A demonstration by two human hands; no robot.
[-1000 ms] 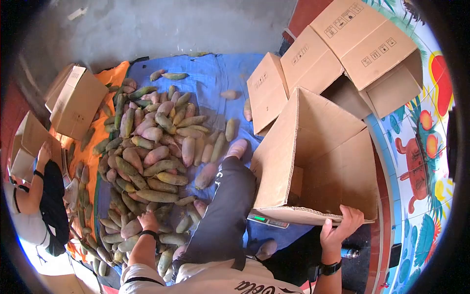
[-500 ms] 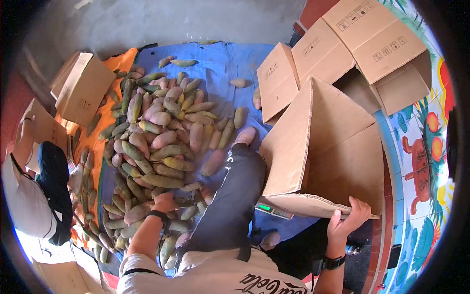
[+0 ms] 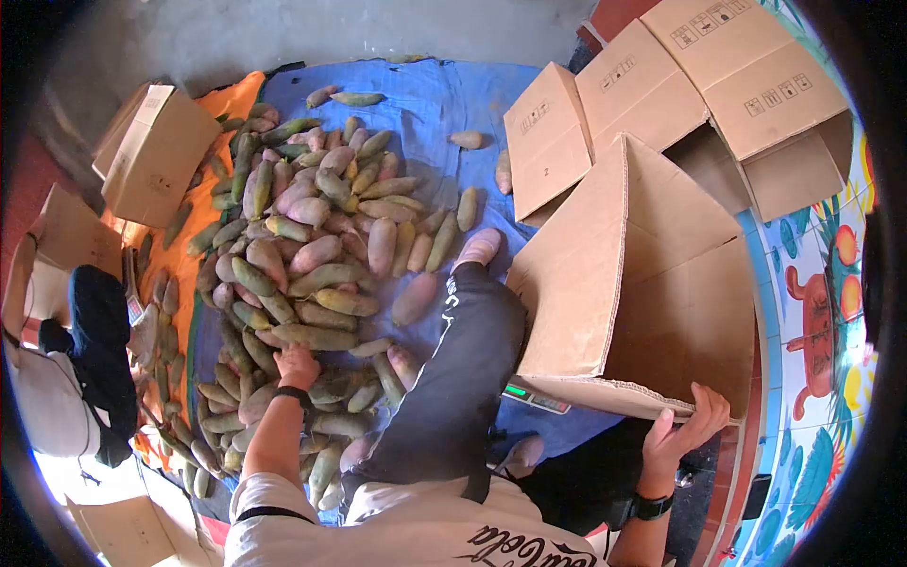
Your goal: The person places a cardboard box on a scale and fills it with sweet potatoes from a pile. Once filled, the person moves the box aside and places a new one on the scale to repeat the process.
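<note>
A large heap of green and pinkish radish-like roots (image 3: 326, 276) lies on the blue sheet (image 3: 472, 94). My left hand (image 3: 297, 365) reaches into the near part of the heap, fingers down on the roots; whether it grips one cannot be made out. My right hand (image 3: 693, 420) holds the near edge of a big open cardboard box (image 3: 572, 274), fingers over the rim and thumb outside. Under the box's near side shows a scale (image 3: 537, 400) with a green lit display.
Several closed-looking boxes (image 3: 539, 142) stand at the back right. Another box (image 3: 156, 156) sits on the orange sheet (image 3: 248, 99) at the left. A co-worker (image 3: 57, 402) is at the left edge near more roots. A painted tile wall (image 3: 812, 331) runs along the right.
My left hand has moved slightly away from me and left over the heap. My right hand stays on the box edge. The whole view has shifted a little.
</note>
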